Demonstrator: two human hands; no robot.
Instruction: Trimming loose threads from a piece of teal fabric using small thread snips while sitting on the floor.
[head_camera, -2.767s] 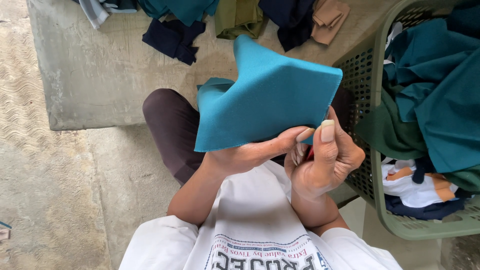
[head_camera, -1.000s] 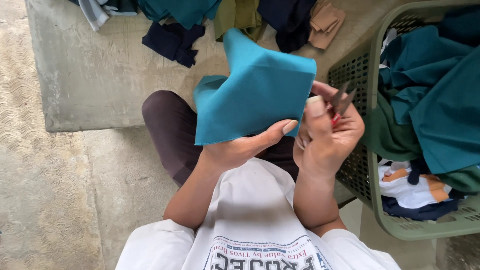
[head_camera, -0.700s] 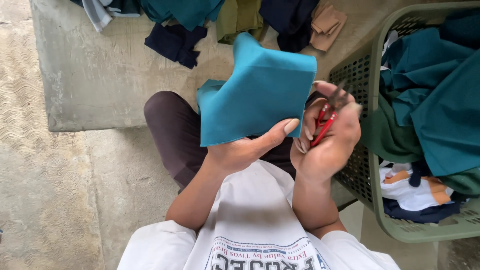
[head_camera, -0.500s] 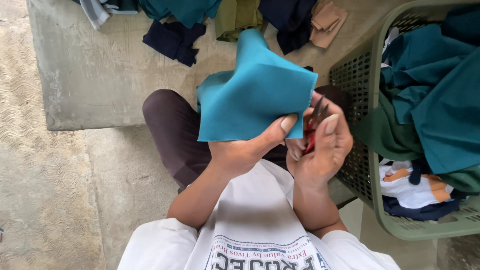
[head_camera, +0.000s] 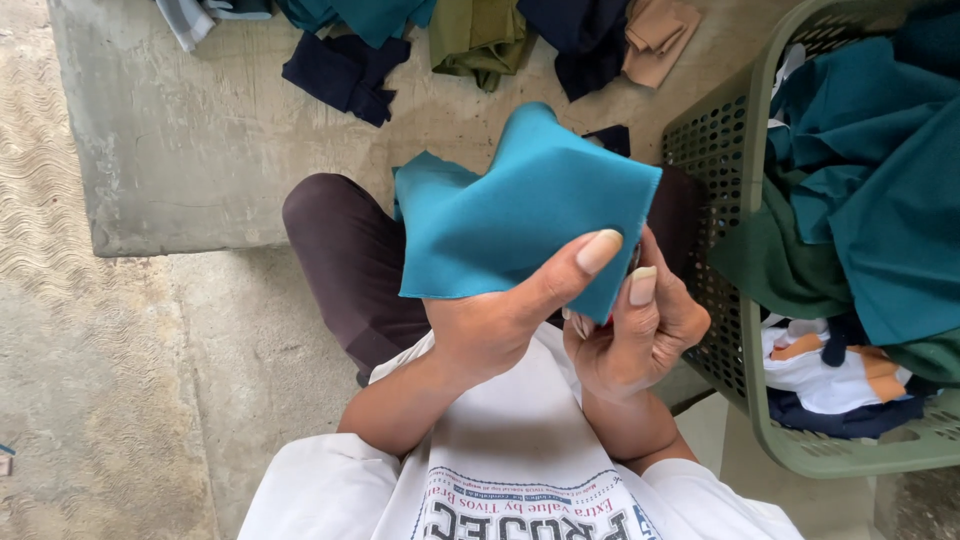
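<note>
Over my lap, above the dark trousers (head_camera: 350, 260), my left hand (head_camera: 500, 325) pinches a teal piece of cloth (head_camera: 520, 215), thumb pressed across its lower edge and the fingers hidden behind it, so the fabric stands up toward the camera with its upper corner raised and its right edge slightly frayed. My right hand (head_camera: 635, 335) is curled just beside the left, touching the cloth's lower right corner, its thumb upright; whatever it grips is hidden behind the cloth and my fingers, so I cannot tell what, if anything, it holds. At my right stands a green perforated laundry basket (head_camera: 745, 330), its wall close against my right wrist; it is heaped with teal fabric (head_camera: 880, 180) over a darker green piece, and lower down lie a white garment with orange bits (head_camera: 830, 370) and something navy beneath. Ahead of my knees a grey concrete slab (head_camera: 200, 150) carries scattered cloth along its far edge: a navy scrap (head_camera: 345, 75), an olive bundle (head_camera: 480, 40), a tan folded piece (head_camera: 660, 40). The slab's near edge drops to rough patterned floor (head_camera: 90, 380) on my left, where open ground runs wide; the basket side is tight.
</note>
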